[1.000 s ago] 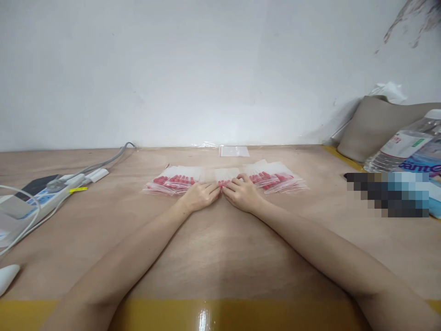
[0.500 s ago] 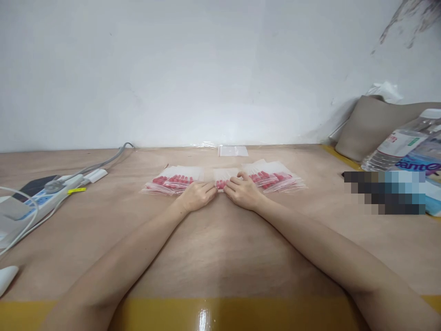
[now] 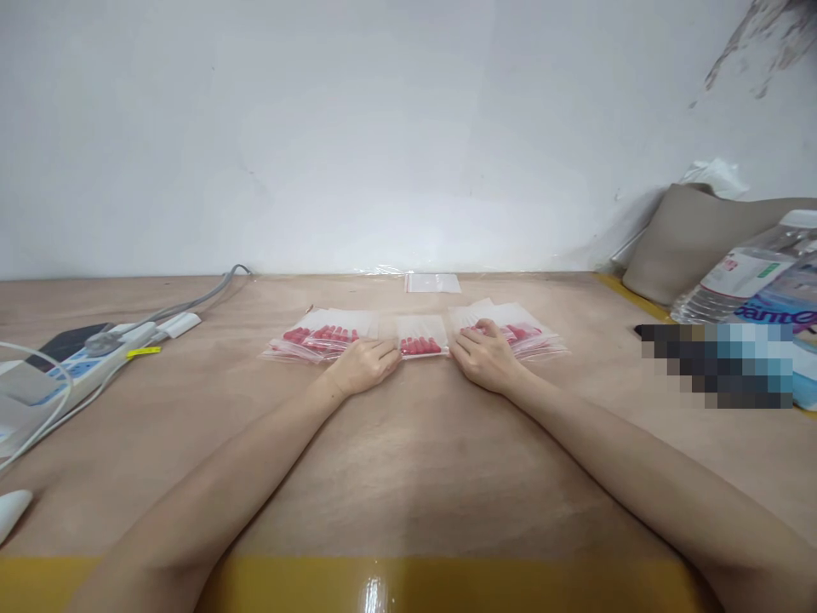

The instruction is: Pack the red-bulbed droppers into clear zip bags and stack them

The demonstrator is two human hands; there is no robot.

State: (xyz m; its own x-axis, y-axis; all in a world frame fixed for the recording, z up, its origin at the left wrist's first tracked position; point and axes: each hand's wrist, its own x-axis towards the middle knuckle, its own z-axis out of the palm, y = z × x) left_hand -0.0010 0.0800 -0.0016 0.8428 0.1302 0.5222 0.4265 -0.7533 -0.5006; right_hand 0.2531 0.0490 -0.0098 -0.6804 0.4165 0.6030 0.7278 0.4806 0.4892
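A small clear zip bag (image 3: 421, 332) with several red pieces inside lies flat on the table between my hands. My left hand (image 3: 366, 363) has its fingers closed at the bag's near left corner. At the near right corner, my right hand (image 3: 483, 354) pinches the end of the zip edge with curled fingers. The fingertips of both are partly hidden. Left of the bag lies a fanned pile of similar filled bags (image 3: 319, 334). A second pile (image 3: 524, 332) spreads behind and beyond my right hand.
A flat zip bag (image 3: 432, 283) lies by the wall. On the left are a power strip (image 3: 82, 366) with cables and a white rounded object (image 3: 13, 512). Water bottles (image 3: 734, 274), a grey-brown container (image 3: 667, 243) and a blurred dark patch (image 3: 715, 366) take up the right side.
My right hand has slid right along the bag's near edge, from beside my left hand to the right corner. More of the red pieces now show. My left hand has stayed put.
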